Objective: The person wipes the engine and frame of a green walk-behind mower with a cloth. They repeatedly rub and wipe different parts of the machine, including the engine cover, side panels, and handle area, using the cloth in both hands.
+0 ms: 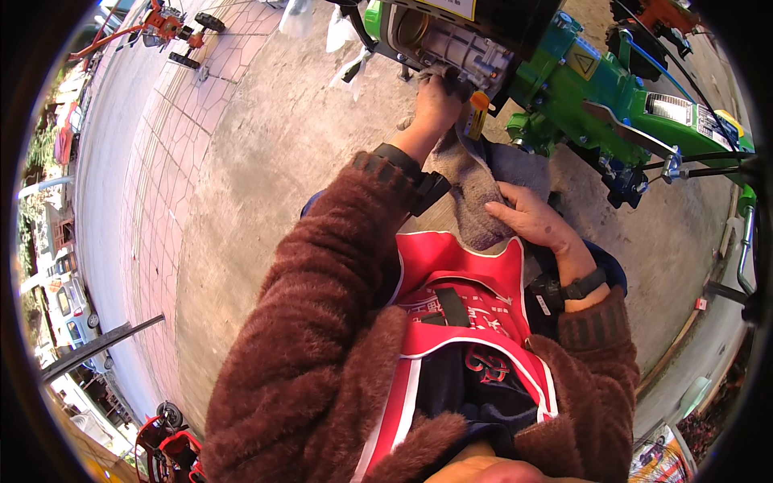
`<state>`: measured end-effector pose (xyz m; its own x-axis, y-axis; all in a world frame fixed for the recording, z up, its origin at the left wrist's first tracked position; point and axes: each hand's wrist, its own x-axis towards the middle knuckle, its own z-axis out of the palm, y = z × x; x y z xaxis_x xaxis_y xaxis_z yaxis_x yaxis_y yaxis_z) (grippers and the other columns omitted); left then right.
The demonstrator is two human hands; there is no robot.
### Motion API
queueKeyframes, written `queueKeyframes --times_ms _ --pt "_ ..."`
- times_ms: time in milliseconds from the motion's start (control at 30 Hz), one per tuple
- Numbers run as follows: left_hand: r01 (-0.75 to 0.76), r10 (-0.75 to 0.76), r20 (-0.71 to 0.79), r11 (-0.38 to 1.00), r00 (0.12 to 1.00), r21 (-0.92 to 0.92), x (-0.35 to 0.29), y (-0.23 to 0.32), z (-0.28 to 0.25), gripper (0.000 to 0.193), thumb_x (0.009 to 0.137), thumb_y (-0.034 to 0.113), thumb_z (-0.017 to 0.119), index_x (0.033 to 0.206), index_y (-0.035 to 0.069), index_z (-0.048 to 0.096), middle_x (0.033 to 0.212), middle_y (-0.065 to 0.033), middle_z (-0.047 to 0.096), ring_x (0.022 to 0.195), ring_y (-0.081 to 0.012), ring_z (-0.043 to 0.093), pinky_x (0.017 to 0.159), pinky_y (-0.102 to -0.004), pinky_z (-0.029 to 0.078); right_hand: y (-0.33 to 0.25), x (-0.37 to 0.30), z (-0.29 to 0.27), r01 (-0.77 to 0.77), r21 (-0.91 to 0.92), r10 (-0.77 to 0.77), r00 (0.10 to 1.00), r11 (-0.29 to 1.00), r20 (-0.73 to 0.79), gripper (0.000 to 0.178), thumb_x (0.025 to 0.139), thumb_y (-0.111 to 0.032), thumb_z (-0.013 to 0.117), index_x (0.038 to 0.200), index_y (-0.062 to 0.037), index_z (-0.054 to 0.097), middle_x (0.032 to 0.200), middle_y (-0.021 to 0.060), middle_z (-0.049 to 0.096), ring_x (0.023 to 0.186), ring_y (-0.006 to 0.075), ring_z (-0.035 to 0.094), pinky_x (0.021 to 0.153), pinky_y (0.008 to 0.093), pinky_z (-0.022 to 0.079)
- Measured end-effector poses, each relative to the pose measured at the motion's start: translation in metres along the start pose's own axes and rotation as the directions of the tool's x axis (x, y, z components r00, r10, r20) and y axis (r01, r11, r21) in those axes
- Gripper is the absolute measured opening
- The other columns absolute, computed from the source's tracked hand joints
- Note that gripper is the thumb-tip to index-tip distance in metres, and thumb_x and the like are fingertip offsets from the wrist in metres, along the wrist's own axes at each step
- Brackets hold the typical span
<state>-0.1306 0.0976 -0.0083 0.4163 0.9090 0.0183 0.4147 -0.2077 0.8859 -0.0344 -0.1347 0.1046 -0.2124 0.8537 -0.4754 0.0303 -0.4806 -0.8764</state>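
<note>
The left hand (439, 102) reaches to the lower edge of a metallic engine (463, 50), its darkened fingers bent against the underside; their tips are hidden, so whether they grasp anything cannot be told. Just right of these fingers hangs an orange-and-yellow tag (477, 115), and farther right extends a green gear housing (555, 101). A grey cloth (473, 181) lies below the left fingers, directly beneath the right hand (538, 221), whose thumb and forefinger touch its surface; whether they clench it cannot be told. Concrete ground (266, 153) spreads left of both hands' fingers.
</note>
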Motion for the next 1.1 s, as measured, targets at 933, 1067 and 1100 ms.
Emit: queueKeyframes --times_ms 933,1067,1100 --pt "-0.080 -0.016 0.189 0.868 0.982 0.491 -0.018 0.038 -0.021 0.032 0.088 0.032 0.061 0.112 0.012 0.069 0.102 -0.0198 0.070 0.096 -0.0396 0.066 0.083 -0.0470 0.053 -0.001 0.000 0.006 0.017 -0.025 -0.018 0.998 1.000 -0.052 0.030 0.100 -0.015 0.057 0.124 0.0027 0.059 0.105 0.0015 0.066 0.094 0.0075 0.058 0.084 0.0263 0.050" --pt "-0.139 0.052 0.210 0.894 0.976 0.425 -0.005 0.026 -0.025 0.032 0.089 0.031 0.061 0.112 0.011 0.068 0.103 -0.0217 0.069 0.096 -0.0403 0.066 0.083 -0.0481 0.053 0.002 0.000 0.007 0.018 -0.008 -0.018 0.998 1.000 -0.061 0.030 0.100 -0.015 0.057 0.124 0.0021 0.059 0.105 0.0012 0.066 0.093 0.0073 0.058 0.084 0.0259 0.050" --pt "-0.163 0.065 0.242 0.897 0.968 0.411 -0.002 0.023 -0.026 0.032 0.089 0.031 0.061 0.111 0.010 0.068 0.104 -0.0224 0.068 0.097 -0.0403 0.066 0.084 -0.0484 0.053 0.002 0.000 0.007 0.017 -0.003 -0.018 0.998 1.000 -0.064 0.030 0.100 -0.015 0.056 0.124 0.0020 0.059 0.105 0.0011 0.066 0.093 0.0073 0.057 0.084 0.0258 0.050"
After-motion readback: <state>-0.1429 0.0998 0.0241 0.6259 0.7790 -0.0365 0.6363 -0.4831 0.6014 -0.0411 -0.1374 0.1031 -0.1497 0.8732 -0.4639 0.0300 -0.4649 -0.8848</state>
